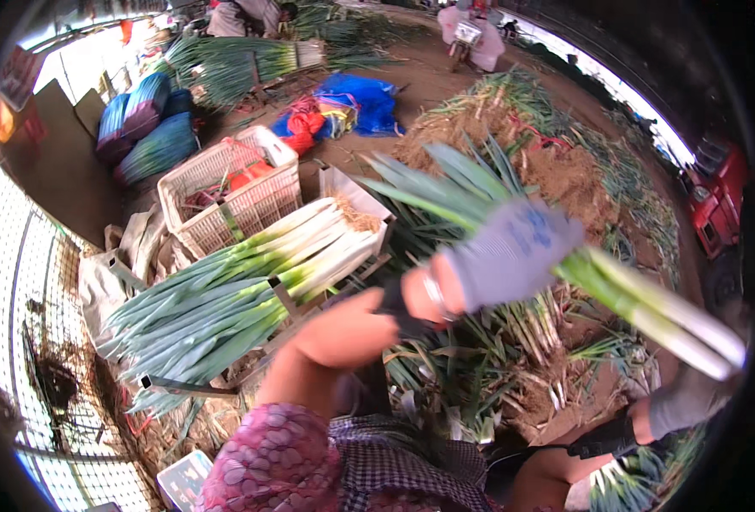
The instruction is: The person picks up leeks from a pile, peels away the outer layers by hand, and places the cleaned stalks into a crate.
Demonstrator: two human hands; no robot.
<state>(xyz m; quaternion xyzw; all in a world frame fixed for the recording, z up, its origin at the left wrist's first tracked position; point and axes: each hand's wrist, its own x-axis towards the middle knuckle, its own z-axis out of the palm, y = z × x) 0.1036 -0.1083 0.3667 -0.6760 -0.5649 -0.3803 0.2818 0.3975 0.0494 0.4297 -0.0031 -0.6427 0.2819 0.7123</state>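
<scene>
Holding leeks (614, 295), crate (254, 210) beyond, perhaps a truck (719, 201)

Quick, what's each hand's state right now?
Left hand: closed, holding leek stalks.
Right hand: at the picture's edge, blurred; open or closed cannot be told.

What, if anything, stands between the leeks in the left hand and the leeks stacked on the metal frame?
A metal post rises on the near side of the stacked leeks; above it, nothing visible separates them from the held leeks in the left hand.
</scene>
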